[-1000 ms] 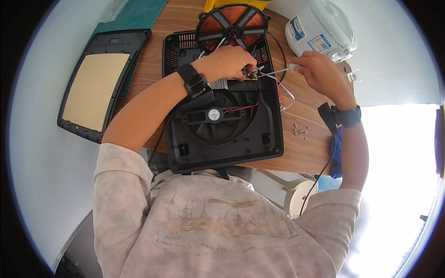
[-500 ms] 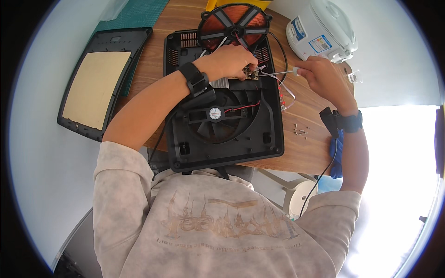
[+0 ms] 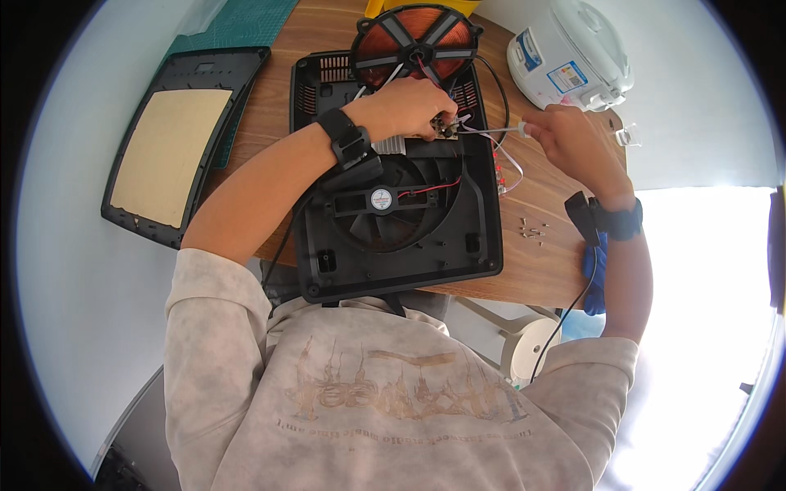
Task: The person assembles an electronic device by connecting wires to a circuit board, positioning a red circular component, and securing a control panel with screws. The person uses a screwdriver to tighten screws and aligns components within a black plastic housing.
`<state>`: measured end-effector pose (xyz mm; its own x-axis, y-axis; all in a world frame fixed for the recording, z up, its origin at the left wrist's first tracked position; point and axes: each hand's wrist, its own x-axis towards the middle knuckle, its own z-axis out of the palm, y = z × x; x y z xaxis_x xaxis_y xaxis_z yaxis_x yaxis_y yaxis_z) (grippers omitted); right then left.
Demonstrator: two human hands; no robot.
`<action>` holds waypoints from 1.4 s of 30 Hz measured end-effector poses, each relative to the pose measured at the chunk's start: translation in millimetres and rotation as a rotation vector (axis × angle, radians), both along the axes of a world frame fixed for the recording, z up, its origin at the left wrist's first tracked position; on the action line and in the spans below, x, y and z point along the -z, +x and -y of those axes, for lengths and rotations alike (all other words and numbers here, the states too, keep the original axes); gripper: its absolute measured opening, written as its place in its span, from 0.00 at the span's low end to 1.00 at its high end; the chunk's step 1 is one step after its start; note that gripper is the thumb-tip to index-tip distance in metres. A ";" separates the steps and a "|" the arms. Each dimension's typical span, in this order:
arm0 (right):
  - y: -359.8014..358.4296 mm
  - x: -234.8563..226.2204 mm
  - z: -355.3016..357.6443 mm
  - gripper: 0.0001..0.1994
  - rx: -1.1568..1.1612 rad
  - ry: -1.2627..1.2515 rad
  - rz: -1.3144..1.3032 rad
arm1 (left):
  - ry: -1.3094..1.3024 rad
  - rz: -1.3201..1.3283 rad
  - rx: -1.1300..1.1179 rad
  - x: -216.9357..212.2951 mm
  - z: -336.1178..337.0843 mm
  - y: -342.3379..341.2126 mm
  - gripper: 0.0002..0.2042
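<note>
Left hand (image 3: 409,108) curled over circuit board (image 3: 448,131), one o'clock in black housing (image 3: 434,263); couldn't tell if gripping. Right hand (image 3: 568,141) closed round screwdriver (image 3: 524,128), aimed nine o'clock. Screws (image 3: 533,234) lay at four.

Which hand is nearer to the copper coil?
Left. The left hand is just on the near side of the copper coil, fingers at the circuit board; the right hand is farther off rightward, holding a screwdriver.

black housing (image 3: 385,262), copper-orange coil (image 3: 381,42), brown wood-grain table (image 3: 540,266), white cooker (image 3: 565,51)
</note>
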<state>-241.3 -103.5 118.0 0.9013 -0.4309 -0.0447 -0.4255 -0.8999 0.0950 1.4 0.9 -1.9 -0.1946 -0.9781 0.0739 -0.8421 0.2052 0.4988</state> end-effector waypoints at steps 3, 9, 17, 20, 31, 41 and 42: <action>4.5 -4.3 -9.6 0.15 0.005 -0.106 -0.097 | -0.050 0.022 0.021 3.5 0.1 1.7 0.16; 15.0 -8.3 -36.4 0.13 -0.165 -0.251 -0.180 | -0.012 -0.029 0.001 0.5 -0.6 0.8 0.13; 15.0 -14.2 -44.8 0.06 -0.300 -0.205 -0.131 | -0.094 -0.009 0.048 8.8 2.3 2.2 0.16; 14.1 -8.8 -54.6 0.08 -0.335 -0.165 -0.160 | -0.093 -0.011 0.051 8.0 0.5 3.4 0.15; 18.3 7.4 -72.4 0.08 0.053 0.096 -0.079 | -0.084 0.017 0.050 6.4 2.5 0.9 0.14; -0.7 -10.8 -40.7 0.14 0.211 0.150 -0.046 | -0.093 0.006 0.047 10.0 1.0 0.5 0.15; -3.8 -13.3 -43.3 0.14 0.258 0.129 0.009 | -0.083 0.010 0.044 9.5 1.4 1.6 0.15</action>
